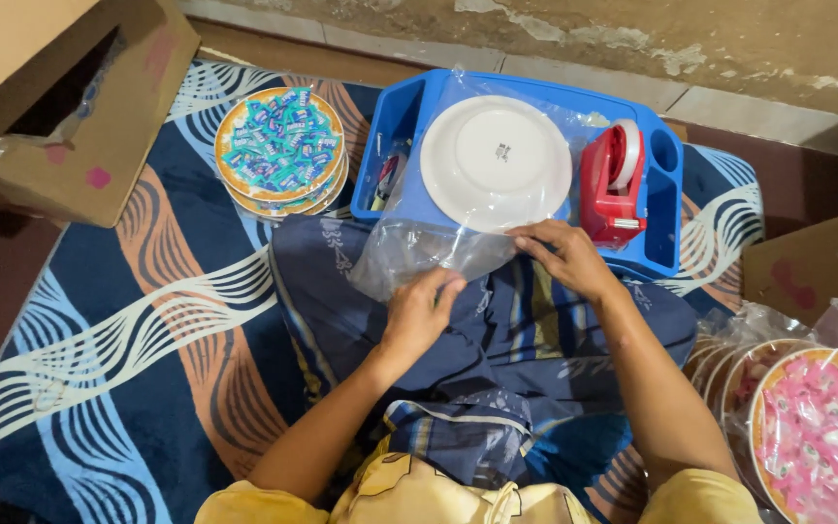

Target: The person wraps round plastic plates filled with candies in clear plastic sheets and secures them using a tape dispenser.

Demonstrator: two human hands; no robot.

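Both hands pinch the clear plastic bag around the white plate: left hand at its open end, right hand probably at the plate's edge.

A lap tray sits at twelve o'clock, just beyond the person's knees, on a floor mat. An upturned plate lies on the tray inside a plastic bag, whose open end hangs over the tray's near edge. The left hand and the right hand meet the bag's near edge at that overhang. A tape dispenser stands on the tray just right of the plate. A stack of wrapped plates lies at ten o'clock, left of the tray. A cardboard box lies farther left. More bagged plates rest at four o'clock.
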